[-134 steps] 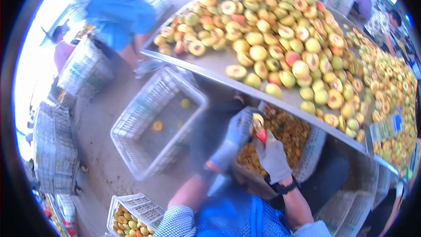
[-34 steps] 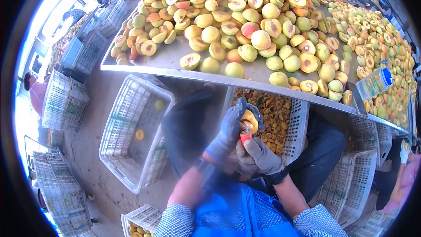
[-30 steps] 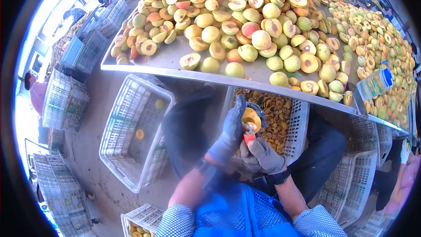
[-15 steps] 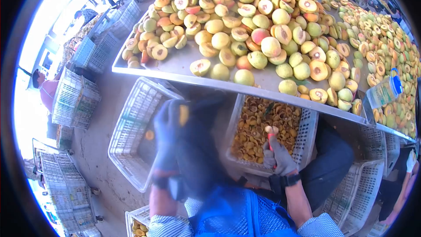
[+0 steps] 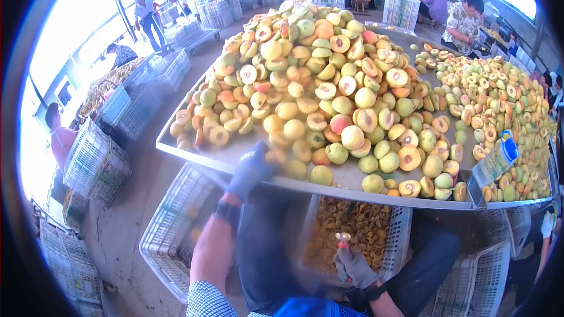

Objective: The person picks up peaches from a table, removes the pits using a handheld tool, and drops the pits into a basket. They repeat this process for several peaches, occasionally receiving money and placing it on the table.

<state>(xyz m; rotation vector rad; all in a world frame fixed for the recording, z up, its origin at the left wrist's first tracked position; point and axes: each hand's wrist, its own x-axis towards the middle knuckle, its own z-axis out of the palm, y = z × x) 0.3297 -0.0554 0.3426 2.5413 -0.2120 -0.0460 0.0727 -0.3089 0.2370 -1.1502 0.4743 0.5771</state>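
Observation:
My left hand (image 5: 249, 173), in a grey glove, reaches over the near edge of the metal table (image 5: 352, 192). Its fingers close on a peach half (image 5: 275, 156) at the front of a heap of halved peaches (image 5: 329, 82); motion blurs them. In my right hand (image 5: 356, 267), also gloved, is a red-handled pitting tool (image 5: 342, 239), with its pale tip pointing up. Beneath this hand stands a crate (image 5: 401, 232) of brownish pit pieces (image 5: 352, 223). Below my left forearm, a white crate (image 5: 161, 232) has blurred yellow pieces inside it.
A clear bottle with a blue cap (image 5: 495, 159) leans at the table's right front. Beyond it lies another peach heap (image 5: 499, 100), with a co-worker (image 5: 464, 26) behind. Stacked crates (image 5: 97, 161) stand on the left. More crates (image 5: 476, 273) are by my right leg.
My left hand has let go of the yellow peach piece over the left crate and moved up to the table edge. My right hand keeps the pitting tool. The view has tilted upward.

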